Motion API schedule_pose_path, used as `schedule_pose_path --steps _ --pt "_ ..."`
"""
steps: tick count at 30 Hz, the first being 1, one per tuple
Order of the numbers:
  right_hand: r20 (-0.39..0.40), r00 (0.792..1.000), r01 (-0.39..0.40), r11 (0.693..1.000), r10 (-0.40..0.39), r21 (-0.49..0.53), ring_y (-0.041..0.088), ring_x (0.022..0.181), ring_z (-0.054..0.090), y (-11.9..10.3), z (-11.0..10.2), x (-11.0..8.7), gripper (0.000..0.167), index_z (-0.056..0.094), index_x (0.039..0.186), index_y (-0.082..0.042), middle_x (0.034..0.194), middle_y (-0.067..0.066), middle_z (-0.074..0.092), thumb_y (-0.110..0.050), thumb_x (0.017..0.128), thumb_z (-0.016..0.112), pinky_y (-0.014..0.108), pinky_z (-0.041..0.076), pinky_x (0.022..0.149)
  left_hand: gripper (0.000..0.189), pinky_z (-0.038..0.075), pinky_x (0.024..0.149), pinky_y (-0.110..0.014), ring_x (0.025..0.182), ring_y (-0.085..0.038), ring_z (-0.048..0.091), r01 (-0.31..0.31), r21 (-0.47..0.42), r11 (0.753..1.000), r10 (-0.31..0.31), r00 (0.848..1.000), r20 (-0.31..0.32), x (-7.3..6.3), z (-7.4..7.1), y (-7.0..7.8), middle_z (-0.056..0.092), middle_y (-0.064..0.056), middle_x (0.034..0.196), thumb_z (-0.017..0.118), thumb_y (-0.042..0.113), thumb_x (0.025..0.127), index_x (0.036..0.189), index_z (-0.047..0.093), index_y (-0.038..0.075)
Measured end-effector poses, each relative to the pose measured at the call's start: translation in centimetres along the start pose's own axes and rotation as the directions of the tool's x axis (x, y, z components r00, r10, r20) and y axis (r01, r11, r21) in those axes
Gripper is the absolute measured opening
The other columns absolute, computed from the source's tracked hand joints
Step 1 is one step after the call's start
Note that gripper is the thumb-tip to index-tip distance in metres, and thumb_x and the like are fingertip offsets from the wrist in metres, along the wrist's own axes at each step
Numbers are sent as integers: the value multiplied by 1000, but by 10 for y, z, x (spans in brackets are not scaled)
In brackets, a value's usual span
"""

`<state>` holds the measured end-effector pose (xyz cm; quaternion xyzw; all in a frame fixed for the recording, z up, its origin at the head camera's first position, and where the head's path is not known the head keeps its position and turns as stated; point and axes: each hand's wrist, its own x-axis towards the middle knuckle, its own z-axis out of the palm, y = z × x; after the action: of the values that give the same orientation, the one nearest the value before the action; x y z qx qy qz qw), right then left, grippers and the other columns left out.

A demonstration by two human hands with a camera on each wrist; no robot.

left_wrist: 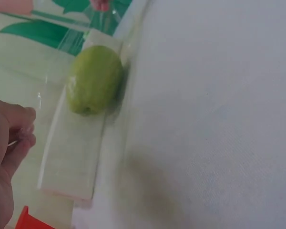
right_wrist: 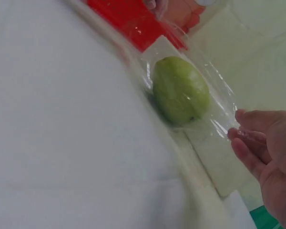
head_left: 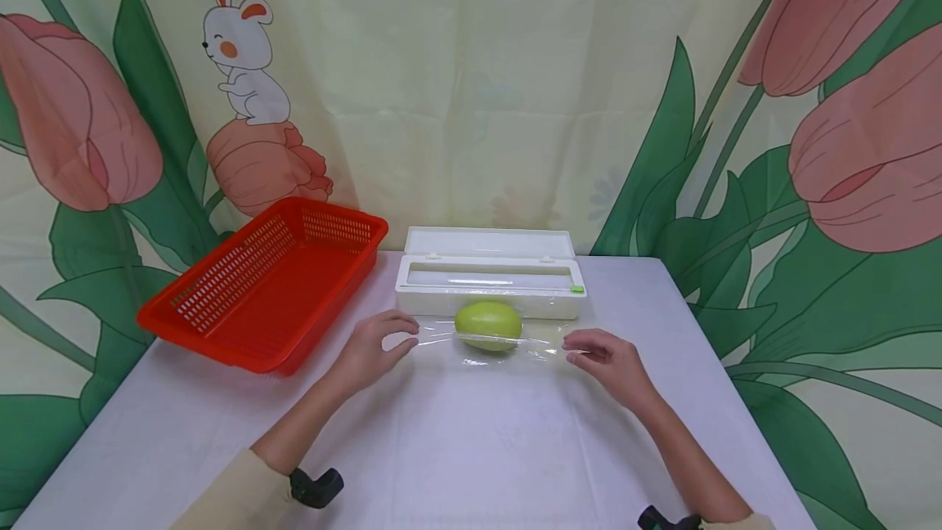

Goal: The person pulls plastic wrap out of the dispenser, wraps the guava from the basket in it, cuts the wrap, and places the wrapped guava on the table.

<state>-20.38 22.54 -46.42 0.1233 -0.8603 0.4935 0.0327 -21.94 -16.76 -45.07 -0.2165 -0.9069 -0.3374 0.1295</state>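
A smooth green oval fruit (head_left: 488,319) sits mid-table, close before a white cling film dispenser (head_left: 427,301). Clear cling film (head_left: 543,346) stretches across the fruit's front and out to both sides. At its left end, my left hand (head_left: 377,348) pinches the film between thumb and fingertips. My right hand (head_left: 607,363) pinches the opposite end, its fingertips level with the fruit. In the right wrist view the film (right_wrist: 219,126) runs in shiny creases from the fingertips around the fruit (right_wrist: 180,90). The left wrist view shows the fruit (left_wrist: 94,80) between the two hands.
The dispenser's lid (head_left: 489,241) stands raised at the back, with a small green piece (head_left: 577,289) at its right end. A red perforated basket (head_left: 221,342) stands at the table's left. Behind the white-covered table (head_left: 486,448) hangs a printed curtain (head_left: 456,88).
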Motion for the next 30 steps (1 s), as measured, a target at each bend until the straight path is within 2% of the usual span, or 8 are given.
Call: schedule_pose_path --steps 4,9,19,27,30 --pt "-34 998 45 997 -47 -56 13 103 66 -5 -2 7 28 71 110 -6 117 11 67 -13 84 74 13 54 81 24 57 87 -34 100 -18 67 -17 19 1000 17 999 -36 3 -1 2 71 -1 106 78 12 80 104 74 14" --pt "-43 995 81 992 -86 -95 29 107 65 -9 -4 17 28 70 113 -4 120 13 65 -11 85 72 16 55 83 27 57 87 -34 101 -20 67 -45 51 998 47 998 -46 8 -3 3 69 -3 109 77 9 81 107 73 12" --pt "-35 995 85 985 -92 -152 32 108 65 -17 -3 33 35 67 118 -1 128 13 60 -11 85 73 36 56 88 30 55 91 -32 107 -20 65 -57 134 989 60 998 -22 19 -1 -1 67 -3 115 76 13 82 112 72 10" --pt "-46 988 135 975 -145 -175 33 118 58 -10 2 45 36 66 117 4 127 17 60 -5 82 74 41 56 88 33 56 90 -34 107 -23 65 -97 209 973 102 995 -17 26 7 -8 66 -7 116 77 9 81 113 71 7" --pt "-47 990 123 971 -136 -207 34 120 56 -7 4 48 37 65 118 4 128 18 59 -6 83 73 42 55 89 33 56 90 -34 107 -23 64 -106 235 966 112 994 -10 29 12 -12 66 -7 116 77 8 80 113 71 6"
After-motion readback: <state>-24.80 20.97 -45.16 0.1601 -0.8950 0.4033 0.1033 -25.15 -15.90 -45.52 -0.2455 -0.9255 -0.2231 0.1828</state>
